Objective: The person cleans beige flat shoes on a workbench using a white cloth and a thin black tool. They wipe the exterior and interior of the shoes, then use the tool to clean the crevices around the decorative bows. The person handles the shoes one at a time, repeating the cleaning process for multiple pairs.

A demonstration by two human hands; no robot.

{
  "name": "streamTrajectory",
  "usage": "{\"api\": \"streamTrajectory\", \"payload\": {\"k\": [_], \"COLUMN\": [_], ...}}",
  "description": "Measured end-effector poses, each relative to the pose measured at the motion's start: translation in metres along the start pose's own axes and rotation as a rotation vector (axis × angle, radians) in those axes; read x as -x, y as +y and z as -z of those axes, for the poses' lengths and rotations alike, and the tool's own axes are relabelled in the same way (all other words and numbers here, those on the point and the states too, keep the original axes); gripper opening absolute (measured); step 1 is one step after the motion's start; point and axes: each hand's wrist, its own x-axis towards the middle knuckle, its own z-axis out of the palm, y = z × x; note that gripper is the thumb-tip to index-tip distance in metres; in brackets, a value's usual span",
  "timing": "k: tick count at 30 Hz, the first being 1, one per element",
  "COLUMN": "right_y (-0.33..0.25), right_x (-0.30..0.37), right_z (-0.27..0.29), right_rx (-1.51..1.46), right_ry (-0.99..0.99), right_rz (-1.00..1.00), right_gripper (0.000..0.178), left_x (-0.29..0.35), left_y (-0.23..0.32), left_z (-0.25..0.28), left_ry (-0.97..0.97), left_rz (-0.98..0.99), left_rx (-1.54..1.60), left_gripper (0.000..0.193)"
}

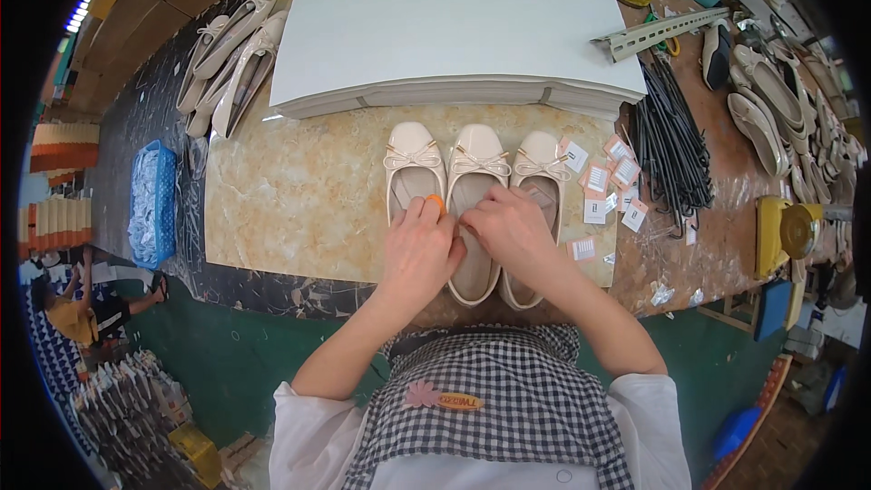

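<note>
Three cream ballet flats with bows stand side by side, toes away from me: a left flat (411, 138), a middle flat (478, 138) and a right flat (539, 147). My left hand (419, 249) is closed over the left flat, its fingers bent at the shoe's opening and hiding the heel. An orange band (436, 203) sits on one of its fingers. Above the middle flat's opening, my right hand (510, 229) is closed, fingertips pressed together; whatever they pinch is hidden. This hand also covers part of the right flat. Several small tags (594, 210) lie just right of the shoes.
A tall stack of white sheets (445, 27) rises behind the shoes. Black hooked rods (671, 141), a slotted metal bar (667, 32) and more flats (767, 91) crowd the right. At left are other flats (240, 54) and a blue basket (152, 204).
</note>
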Motion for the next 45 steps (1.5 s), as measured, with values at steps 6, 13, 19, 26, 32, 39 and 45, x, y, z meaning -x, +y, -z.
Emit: {"api": "streamTrajectory", "payload": {"k": [6,13,19,26,32,39,45], "right_y": [-0.003,0.023,0.017,0.008,0.008,0.013,0.014], "right_x": [-0.006,-0.002,0.011,0.008,0.006,0.008,0.011], "right_z": [0.031,0.033,0.025,0.024,0.015,0.014,0.011], "right_rx": [-0.136,-1.158,-1.105,-1.011,-1.026,-1.178,-1.129], "right_ry": [-0.071,-0.517,-0.286,-0.213,-0.124,-0.159,-0.152], "right_rz": [-0.050,-0.435,-0.406,-0.560,-0.550,-0.595,-0.579], "right_gripper": [0.008,0.019,0.017,0.010,0.010,0.013,0.015], "left_x": [0.007,-0.005,-0.004,-0.002,0.003,0.003,0.004], "left_y": [-0.018,-0.028,-0.028,-0.024,-0.024,-0.027,-0.027], "left_z": [-0.005,0.005,0.002,0.000,0.000,-0.003,-0.002], "left_ry": [0.052,-0.206,-0.160,-0.071,-0.155,-0.158,-0.152], "left_rz": [0.164,0.541,0.450,0.521,0.433,0.386,0.371], "left_rx": [0.539,1.175,1.155,1.110,0.991,1.022,1.003], "left_gripper": [0.011,0.018,0.014,0.015,0.013,0.012,0.011]}}
